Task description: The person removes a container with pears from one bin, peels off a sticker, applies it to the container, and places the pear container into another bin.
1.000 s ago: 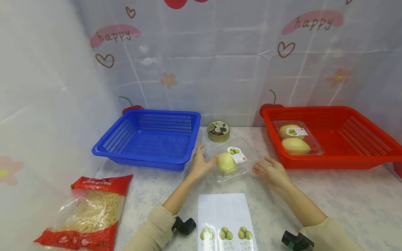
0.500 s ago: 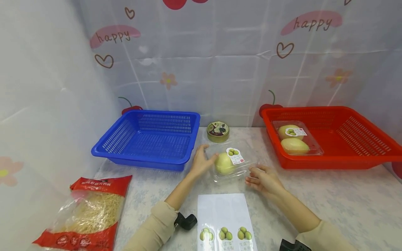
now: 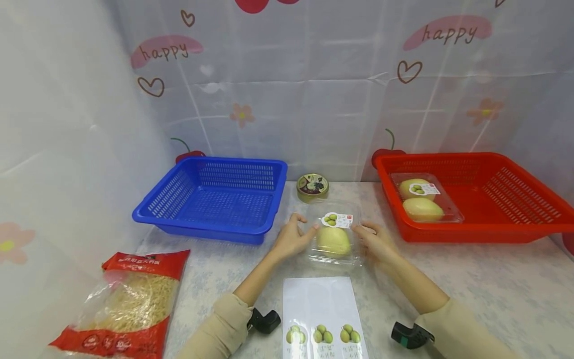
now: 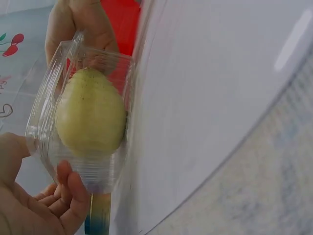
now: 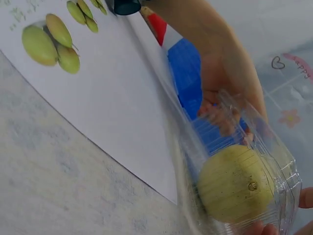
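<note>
A clear plastic clamshell box (image 3: 314, 254) with a pale green melon (image 3: 334, 242) inside is between both hands, in the middle of the table. Its lid carries a white label (image 3: 339, 220) with green fruit printed on it. My left hand (image 3: 293, 240) grips the box's left side, thumb on the lid's edge. From the opposite side my right hand (image 3: 378, 244) pinches the right edge. The left wrist view shows the left hand's fingers (image 4: 76, 192) curled against the box end. The right wrist view shows the melon (image 5: 234, 183) close up, with only the right hand's fingertips (image 5: 307, 197) visible.
Behind the box stands a round tin (image 3: 312, 187). A blue basket (image 3: 211, 232) is left, a red basket (image 3: 489, 232) right with another boxed pair of melons (image 3: 422, 209). A printed sheet (image 3: 318, 299) lies in front; a pasta bag (image 3: 134, 299) lies at left.
The box has turned so its label reads level and the melon sits nearest me. My right hand has come in from beside the box to hold its right edge; the left has shifted slightly right.
</note>
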A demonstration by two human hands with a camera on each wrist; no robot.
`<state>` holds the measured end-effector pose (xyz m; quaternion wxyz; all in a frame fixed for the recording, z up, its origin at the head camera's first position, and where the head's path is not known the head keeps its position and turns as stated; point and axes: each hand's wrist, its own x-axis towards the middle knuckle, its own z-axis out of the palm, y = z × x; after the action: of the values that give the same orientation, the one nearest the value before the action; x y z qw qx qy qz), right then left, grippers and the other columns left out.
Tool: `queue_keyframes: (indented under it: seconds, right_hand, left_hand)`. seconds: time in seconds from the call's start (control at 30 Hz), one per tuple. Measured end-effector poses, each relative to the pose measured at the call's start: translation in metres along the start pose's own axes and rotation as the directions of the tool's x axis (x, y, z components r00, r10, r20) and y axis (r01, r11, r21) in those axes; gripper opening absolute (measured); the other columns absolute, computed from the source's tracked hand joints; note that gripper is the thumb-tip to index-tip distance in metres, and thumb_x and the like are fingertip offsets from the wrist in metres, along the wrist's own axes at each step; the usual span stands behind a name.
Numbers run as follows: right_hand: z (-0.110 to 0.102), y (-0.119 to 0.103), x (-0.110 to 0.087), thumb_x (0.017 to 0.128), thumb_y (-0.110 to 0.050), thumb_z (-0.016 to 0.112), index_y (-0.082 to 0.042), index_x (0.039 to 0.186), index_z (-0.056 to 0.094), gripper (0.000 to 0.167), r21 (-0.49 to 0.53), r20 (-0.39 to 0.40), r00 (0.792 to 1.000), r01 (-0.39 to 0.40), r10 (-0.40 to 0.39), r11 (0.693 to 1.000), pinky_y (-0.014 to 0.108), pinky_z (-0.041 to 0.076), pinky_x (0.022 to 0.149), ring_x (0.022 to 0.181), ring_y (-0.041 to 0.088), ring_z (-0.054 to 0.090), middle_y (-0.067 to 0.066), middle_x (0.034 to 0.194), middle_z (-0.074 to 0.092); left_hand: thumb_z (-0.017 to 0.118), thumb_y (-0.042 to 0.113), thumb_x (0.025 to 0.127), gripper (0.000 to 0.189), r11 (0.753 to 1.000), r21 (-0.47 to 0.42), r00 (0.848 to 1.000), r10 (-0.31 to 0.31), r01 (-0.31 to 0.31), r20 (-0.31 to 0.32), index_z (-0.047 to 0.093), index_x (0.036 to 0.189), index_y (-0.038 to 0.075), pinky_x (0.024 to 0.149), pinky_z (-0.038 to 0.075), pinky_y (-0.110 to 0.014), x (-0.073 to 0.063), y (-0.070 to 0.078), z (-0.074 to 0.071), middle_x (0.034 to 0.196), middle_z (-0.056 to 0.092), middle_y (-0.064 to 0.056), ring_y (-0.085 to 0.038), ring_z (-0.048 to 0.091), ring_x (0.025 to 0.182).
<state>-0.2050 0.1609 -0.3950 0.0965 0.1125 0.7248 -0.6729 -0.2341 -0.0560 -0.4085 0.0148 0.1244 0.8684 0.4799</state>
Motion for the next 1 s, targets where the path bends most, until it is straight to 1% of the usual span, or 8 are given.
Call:
queue_keyframes:
  seconds: [0.13, 0.23, 0.43, 0.57, 0.7, 0.8, 0.93, 1.0]
  right_hand:
    - [-0.002, -0.001, 0.009, 0.090, -0.028, 0.061, 0.000, 0.115, 0.045, 0.041, -0.021, -0.027, 0.999, 0.023, -0.024, 1.000, 0.019, 0.030, 0.050, 0.054, 0.006, 0.035, -0.006, 0.067, 0.038]
    - [-0.003, 0.000, 0.012, 0.089, -0.026, 0.063, -0.003, 0.105, 0.047, 0.032, -0.012, -0.034, 0.999, 0.029, -0.030, 0.999, 0.019, 0.028, 0.047, 0.048, 0.004, 0.031, -0.010, 0.058, 0.035]
    - [-0.005, -0.004, 0.010, 0.091, -0.027, 0.060, 0.006, 0.124, 0.047, 0.048, -0.162, -0.060, 0.991, 0.111, -0.122, 0.981, 0.019, 0.039, 0.052, 0.058, 0.006, 0.041, 0.005, 0.089, 0.051]
    - [-0.007, -0.015, 0.004, 0.093, -0.026, 0.056, 0.008, 0.135, 0.039, 0.056, -0.242, -0.025, 0.981, 0.180, -0.192, 0.953, 0.020, 0.047, 0.057, 0.065, 0.010, 0.047, 0.017, 0.105, 0.051]
    - [-0.016, -0.034, -0.004, 0.095, -0.025, 0.054, 0.009, 0.141, 0.030, 0.063, -0.316, 0.052, 0.965, 0.261, -0.258, 0.912, 0.020, 0.050, 0.060, 0.072, 0.014, 0.047, 0.020, 0.108, 0.047]
    - [-0.028, -0.049, -0.009, 0.095, -0.029, 0.055, 0.007, 0.143, 0.029, 0.065, -0.355, 0.084, 0.949, 0.312, -0.303, 0.881, 0.020, 0.050, 0.060, 0.076, 0.016, 0.046, 0.016, 0.104, 0.045]
    - [-0.043, -0.065, -0.011, 0.093, -0.036, 0.056, 0.003, 0.142, 0.035, 0.066, -0.404, 0.055, 0.932, 0.348, -0.357, 0.846, 0.019, 0.045, 0.058, 0.080, 0.018, 0.044, 0.013, 0.100, 0.044]
    - [-0.051, -0.071, -0.011, 0.093, -0.039, 0.056, 0.001, 0.143, 0.035, 0.067, -0.407, 0.046, 0.930, 0.350, -0.364, 0.844, 0.016, 0.044, 0.059, 0.086, 0.020, 0.047, 0.016, 0.107, 0.047]
  left_hand:
    - [0.058, 0.033, 0.092, 0.054, 0.998, -0.068, 0.998, -0.004, 0.009, 0.069, 0.039, 0.128, -0.003, 0.038, 0.034, -0.021, -0.001, 0.001, 0.000, 0.046, 0.047, 0.002, -0.009, 0.044, 0.035]
    - [0.059, 0.030, 0.092, 0.055, 0.995, -0.097, 0.996, -0.002, 0.011, 0.092, 0.038, 0.129, -0.004, 0.038, 0.037, -0.022, -0.003, 0.002, -0.001, 0.047, 0.048, 0.001, -0.010, 0.045, 0.036]
    - [0.062, 0.025, 0.091, 0.051, 0.991, -0.135, 0.996, 0.003, 0.009, 0.088, 0.039, 0.128, 0.000, 0.040, 0.038, -0.022, -0.005, 0.010, -0.008, 0.053, 0.049, -0.001, -0.012, 0.047, 0.039]
    - [0.063, 0.021, 0.090, 0.051, 0.983, -0.181, 0.998, 0.026, -0.015, 0.058, 0.039, 0.129, 0.001, 0.041, 0.038, -0.021, -0.008, 0.021, -0.013, 0.057, 0.050, -0.001, -0.011, 0.046, 0.039]
    - [0.064, 0.019, 0.089, 0.054, 0.974, -0.220, 0.998, 0.060, -0.052, 0.033, 0.038, 0.133, 0.001, 0.044, 0.041, -0.021, -0.010, 0.032, -0.018, 0.063, 0.049, -0.002, -0.011, 0.048, 0.042]
    - [0.064, 0.019, 0.088, 0.055, 0.964, -0.247, 0.994, 0.104, -0.096, 0.020, 0.039, 0.134, 0.003, 0.048, 0.046, -0.026, -0.010, 0.040, -0.019, 0.072, 0.051, -0.004, -0.012, 0.051, 0.047]
    - [0.066, 0.014, 0.086, 0.057, 0.936, -0.301, 0.982, 0.190, -0.180, 0.004, 0.041, 0.135, 0.002, 0.052, 0.051, -0.033, -0.009, 0.051, -0.016, 0.093, 0.054, -0.012, -0.014, 0.055, 0.058]
    - [0.068, 0.010, 0.083, 0.060, 0.920, -0.325, 0.973, 0.231, -0.219, -0.003, 0.041, 0.137, 0.001, 0.052, 0.053, -0.033, -0.008, 0.058, -0.013, 0.102, 0.052, -0.017, -0.013, 0.056, 0.065]
